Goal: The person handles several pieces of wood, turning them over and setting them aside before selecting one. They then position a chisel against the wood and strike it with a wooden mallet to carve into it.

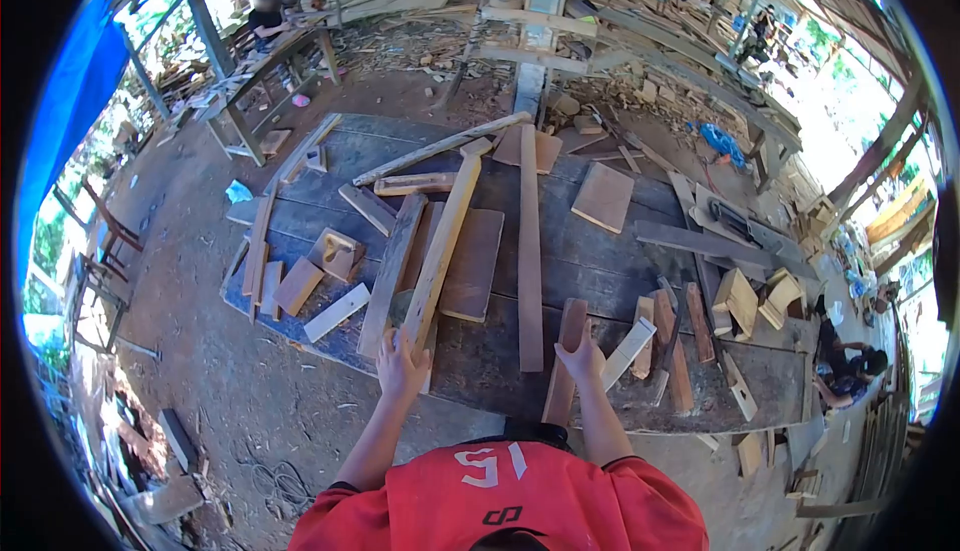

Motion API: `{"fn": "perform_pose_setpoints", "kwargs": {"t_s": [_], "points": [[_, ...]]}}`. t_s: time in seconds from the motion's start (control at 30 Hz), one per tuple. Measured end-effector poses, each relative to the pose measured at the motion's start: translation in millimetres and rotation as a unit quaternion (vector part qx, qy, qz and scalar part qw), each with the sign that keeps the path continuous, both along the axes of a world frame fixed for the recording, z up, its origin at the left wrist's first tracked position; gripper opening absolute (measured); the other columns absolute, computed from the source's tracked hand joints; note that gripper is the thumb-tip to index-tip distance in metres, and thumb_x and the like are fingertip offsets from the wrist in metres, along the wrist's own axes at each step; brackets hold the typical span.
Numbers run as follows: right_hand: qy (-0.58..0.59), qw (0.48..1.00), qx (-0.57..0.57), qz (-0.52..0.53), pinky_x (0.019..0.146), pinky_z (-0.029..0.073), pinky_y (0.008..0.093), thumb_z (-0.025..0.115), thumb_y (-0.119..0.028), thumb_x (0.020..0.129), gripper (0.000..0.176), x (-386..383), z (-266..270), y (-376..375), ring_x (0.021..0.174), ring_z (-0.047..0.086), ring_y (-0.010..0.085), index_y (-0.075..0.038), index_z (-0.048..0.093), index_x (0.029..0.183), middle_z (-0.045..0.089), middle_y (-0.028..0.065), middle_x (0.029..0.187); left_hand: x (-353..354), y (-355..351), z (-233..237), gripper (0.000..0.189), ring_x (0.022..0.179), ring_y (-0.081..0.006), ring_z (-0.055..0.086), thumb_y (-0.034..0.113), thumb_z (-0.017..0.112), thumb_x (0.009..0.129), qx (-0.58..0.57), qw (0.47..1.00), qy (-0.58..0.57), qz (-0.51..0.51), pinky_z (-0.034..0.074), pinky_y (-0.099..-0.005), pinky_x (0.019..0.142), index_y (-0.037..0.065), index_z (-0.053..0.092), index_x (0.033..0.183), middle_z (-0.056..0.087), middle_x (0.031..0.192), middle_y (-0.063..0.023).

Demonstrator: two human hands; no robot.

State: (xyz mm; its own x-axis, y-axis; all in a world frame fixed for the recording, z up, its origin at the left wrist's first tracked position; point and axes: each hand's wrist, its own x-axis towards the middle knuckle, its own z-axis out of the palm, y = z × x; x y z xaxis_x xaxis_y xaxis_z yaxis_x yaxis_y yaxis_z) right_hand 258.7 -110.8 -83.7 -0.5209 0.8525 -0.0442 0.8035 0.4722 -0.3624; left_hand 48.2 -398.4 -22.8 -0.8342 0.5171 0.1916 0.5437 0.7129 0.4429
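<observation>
My left hand (pixel 402 367) is at the near end of a long pale wooden bar (pixel 450 236), fingers spread and touching the wood. To its left lies a dark weathered plank (pixel 391 276). My right hand (pixel 582 359) rests against the right edge of a brown wooden block (pixel 565 376) at the table's near edge, with thumb and forefinger apart. Right beside that hand is a pale slotted wood piece (pixel 629 354). Between my hands, farther in, a long straight brown strip (pixel 530 251) points away from me. Some fingertips are hard to make out.
Many wood pieces cover the dark table (pixel 590 261), including a flat board (pixel 603 197) and a notched block (pixel 336 254). A bench (pixel 260 76) stands back left, near a seated person (pixel 268 23). Another person (pixel 850 363) is low at the right. Timber piles lie behind.
</observation>
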Motion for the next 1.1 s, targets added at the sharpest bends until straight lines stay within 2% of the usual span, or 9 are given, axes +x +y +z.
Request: {"fn": "perform_pose_setpoints", "kwargs": {"t_s": [0.03, 0.1, 0.13, 0.23, 0.37, 0.5, 0.67, 0.93, 1.1], "points": [[-0.02, 1.0, 0.003, 0.004, 0.059, 0.051, 0.0422, 0.065, -0.05, 0.07, 0.098, -2.2, 3.0, -1.6, 0.069, 0.065, 0.0335, -0.006, 0.015, 0.143, 0.065, 0.0187, 0.081, -2.9, 3.0, -3.6, 0.068, 0.117, -0.0386, 0.042, 0.029, 0.067, 0.076, -0.002, 1.0, 0.001, -0.009, 0.039, -0.0456, 0.093, 0.004, 0.038, 0.132, 0.041, 0.127, -0.022], [-0.03, 0.999, -0.029, -0.018, 0.063, 0.051, 0.043, 0.064, -0.05, 0.071, 0.096, -5.8, 5.2, -5.7, 0.074, 0.064, 0.0339, -0.006, 0.018, 0.142, 0.065, 0.02, 0.086, -8.8, 8.5, -15.3, 0.081, 0.12, -0.0396, 0.04, 0.028, 0.067, 0.075, -0.057, 0.998, -0.022, 0.025, 0.036, -0.0494, 0.095, 0.007, 0.024, 0.14, 0.038, 0.132, -0.0233], [-0.04, 0.997, -0.059, -0.032, 0.066, 0.051, 0.0437, 0.063, -0.051, 0.072, 0.093, -6.7, 5.7, -7.8, 0.078, 0.064, 0.0343, -0.007, 0.02, 0.142, 0.064, 0.0213, 0.09, -9.3, 10.1, -20.4, 0.081, 0.12, -0.0396, 0.04, 0.028, 0.067, 0.075, -0.06, 0.998, -0.02, 0.013, 0.036, -0.0494, 0.095, 0.007, 0.024, 0.14, 0.038, 0.132, -0.0233], [-0.054, 0.996, -0.053, -0.041, 0.066, 0.05, 0.0439, 0.061, -0.05, 0.073, 0.092, -8.4, 6.3, -10.0, 0.077, 0.064, 0.0339, -0.006, 0.018, 0.142, 0.064, 0.0206, 0.089, -4.9, 11.8, -31.3, 0.089, 0.123, -0.0383, 0.038, 0.025, 0.069, 0.073, -0.102, 0.993, -0.053, -0.009, 0.036, -0.0493, 0.096, 0.008, 0.016, 0.143, 0.036, 0.134, -0.0232], [-0.055, 0.998, -0.015, -0.026, 0.065, 0.051, 0.0435, 0.059, -0.049, 0.075, 0.09, -7.6, 0.7, -6.3, 0.074, 0.064, 0.0331, -0.005, 0.018, 0.142, 0.065, 0.0168, 0.08, 1.9, 12.2, -33.3, 0.09, 0.123, -0.0383, 0.038, 0.009, 0.065, 0.075, -0.131, 0.987, -0.084, -0.034, 0.037, -0.0451, 0.096, 0.009, 0.008, 0.145, 0.033, 0.135, -0.0234], [-0.034, 0.998, -0.052, -0.008, 0.066, 0.051, 0.0426, 0.058, -0.05, 0.074, 0.09, -7.9, 16.2, -3.7, 0.074, 0.064, 0.0325, -0.005, 0.02, 0.142, 0.065, 0.017, 0.08, 0.5, 14.9, -26.2, 0.087, 0.122, -0.0412, 0.037, -0.005, 0.057, 0.076, -0.113, 0.984, -0.136, -0.026, 0.035, -0.0442, 0.099, 0.009, 0.006, 0.145, 0.031, 0.135, -0.0264], [-0.027, 0.993, -0.059, 0.102, 0.066, 0.051, 0.041, 0.059, -0.053, 0.073, 0.092, -31.2, 27.3, -7.1, 0.076, 0.064, 0.0329, -0.005, 0.021, 0.142, 0.065, 0.0177, 0.081, -0.5, 14.2, -34.6, 0.088, 0.124, -0.0393, 0.035, -0.001, 0.058, 0.077, -0.164, 0.981, -0.103, -0.032, 0.037, -0.0422, 0.099, 0.008, 0.002, 0.144, 0.03, 0.135, -0.0248], [-0.045, 0.99, -0.078, 0.108, 0.065, 0.052, 0.0407, 0.063, -0.053, 0.07, 0.096, -90.8, 32.1, -15.9, 0.075, 0.065, 0.0312, -0.005, 0.02, 0.142, 0.066, 0.0171, 0.082, -4.2, 12.6, -46.1, 0.087, 0.126, -0.0407, 0.031, 0.004, 0.058, 0.078, -0.192, 0.977, -0.087, -0.035, 0.035, -0.0449, 0.1, 0.006, 0.001, 0.144, 0.029, 0.134, -0.0256], [-0.059, 0.989, -0.057, 0.124, 0.064, 0.052, 0.0403, 0.064, -0.052, 0.07, 0.1, -114.2, 33.6, -15.7, 0.074, 0.066, 0.0308, -0.004, 0.016, 0.143, 0.066, 0.017, 0.081, 4.8, 19.0, -32.2, 0.106, 0.125, -0.041, 0.032, 0.02, 0.075, 0.067, -0.169, 0.983, -0.07, -0.018, 0.036, -0.0456, 0.099, 0.006, 0.004, 0.144, 0.032, 0.131, -0.0259]]}}
